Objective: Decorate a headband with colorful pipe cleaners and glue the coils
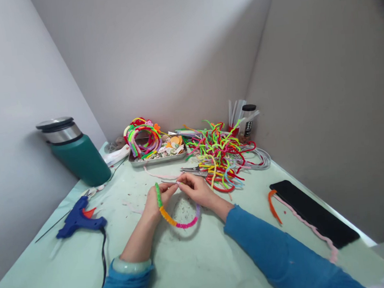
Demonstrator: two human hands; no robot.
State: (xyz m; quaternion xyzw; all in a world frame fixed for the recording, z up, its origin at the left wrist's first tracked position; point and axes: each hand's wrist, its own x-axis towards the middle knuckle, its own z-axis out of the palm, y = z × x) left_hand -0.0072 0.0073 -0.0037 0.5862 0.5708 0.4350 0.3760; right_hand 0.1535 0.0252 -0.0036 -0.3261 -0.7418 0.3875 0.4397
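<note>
A curved headband (169,218) wrapped in green, orange, pink and lilac pipe cleaner hangs in a U between my hands. My left hand (153,204) is closed on its green side, thumb and finger pinched. On the lilac side, my right hand (198,190) is closed too, its fingertips meeting those of the left. A small pale bit shows where they meet; I cannot make out what it is. Just behind the fingers lie scissors (194,170) and a pale pink pipe cleaner (156,173).
A blue glue gun (81,220) and a green bottle (80,158) stand left. At the back are a metal tray (158,161) with finished headbands (132,142), a pipe-cleaner heap (217,144) and a jar (246,123). A black flat object (314,211) lies right.
</note>
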